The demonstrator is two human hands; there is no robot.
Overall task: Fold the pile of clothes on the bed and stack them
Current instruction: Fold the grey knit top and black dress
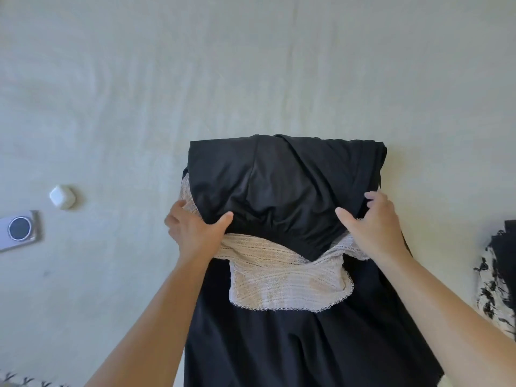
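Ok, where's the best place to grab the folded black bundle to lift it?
Grip the black bundle at its two near corners, coming from the near side, as the left hand and right hand do. The far edge is a closed fold, so it likely holds together.

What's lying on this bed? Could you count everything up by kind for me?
Clothes: 2, a black dress with lace trim, gripped by the left hand and right hand, and a black-and-white patterned garment at the right edge
Phones: 1
Small white cases: 1
Total: 4
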